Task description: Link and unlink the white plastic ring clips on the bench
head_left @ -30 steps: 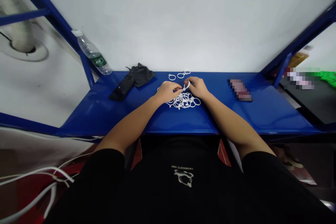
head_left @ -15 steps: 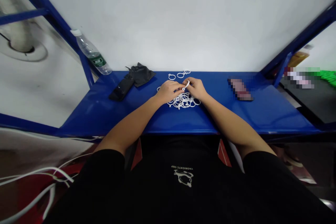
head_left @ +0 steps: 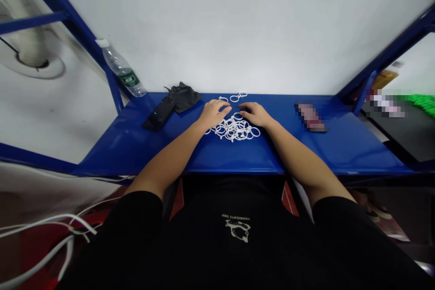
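A loose pile of white plastic curtain rings [head_left: 234,130] lies on the blue table in front of me. My left hand [head_left: 213,113] hovers at the pile's left back edge, fingers stretched out and thumb apart, with nothing visible in it. Just past its fingertips is a single white ring [head_left: 223,99], partly hidden by the fingers. On the pile's right back side, my right hand [head_left: 255,113] is open, fingers bent a little and holding nothing. Close to its thumb lies one ring [head_left: 238,116] at the top of the pile. Two linked-looking rings [head_left: 234,98] rest near the wall.
To the left are a black phone [head_left: 159,115], a crumpled black bag [head_left: 183,96] and a plastic bottle [head_left: 125,72] leaning against the blue frame. A blurred-out phone-like object [head_left: 311,117] lies to the right. The white wall [head_left: 231,31] bounds the table [head_left: 234,159] at the back.
The white ring held between both hands has been let go, and a ring now shows at the back of the pile. My hands have moved apart and opened.
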The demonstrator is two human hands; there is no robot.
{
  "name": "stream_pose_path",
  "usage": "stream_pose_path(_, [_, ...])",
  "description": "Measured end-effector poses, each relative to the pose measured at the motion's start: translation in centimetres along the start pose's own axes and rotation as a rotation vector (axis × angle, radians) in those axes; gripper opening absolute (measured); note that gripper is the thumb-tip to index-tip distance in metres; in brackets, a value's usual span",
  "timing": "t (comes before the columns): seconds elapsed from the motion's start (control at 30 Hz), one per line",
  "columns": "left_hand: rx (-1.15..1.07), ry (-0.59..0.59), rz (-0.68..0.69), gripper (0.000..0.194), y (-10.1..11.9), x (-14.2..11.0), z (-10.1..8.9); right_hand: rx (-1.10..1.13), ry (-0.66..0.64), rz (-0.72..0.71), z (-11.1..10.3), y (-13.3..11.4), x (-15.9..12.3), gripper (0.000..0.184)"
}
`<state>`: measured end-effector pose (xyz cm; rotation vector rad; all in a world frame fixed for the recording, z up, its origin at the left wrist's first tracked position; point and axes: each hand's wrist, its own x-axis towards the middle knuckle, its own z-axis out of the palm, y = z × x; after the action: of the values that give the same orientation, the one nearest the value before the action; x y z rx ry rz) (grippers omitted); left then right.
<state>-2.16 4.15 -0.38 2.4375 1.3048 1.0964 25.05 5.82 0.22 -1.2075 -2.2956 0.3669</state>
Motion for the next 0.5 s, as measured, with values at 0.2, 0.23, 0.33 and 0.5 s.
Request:
stream_pose_path(0.2, [0.004,-0.146,-0.069,0.049,-3.7,0.9,1.1,-0.054,-0.101,-0.139,0.7,-0.6,0.1,0.048])
stream_pose_path(0.23, [0.007,-0.149,-0.069,0.051,-3.9,1.0,1.4,-0.065,-0.106,-0.151,0.8,-0.6,0.1,0.048])
stream_pose_path(0.33, [0.036,-0.156,-0.058,0.05,-3.8,1.1,1.9,-0.08,-0.118,-0.166,0.7,-0.7,0.0,0.047])
stream_pose_path(0.5, [0.026,-0.151,-0.047,0.031,-3.0,0.5,1.2,-0.06,-0.13,-0.173,0.5,-0.9,-0.1,0.045])
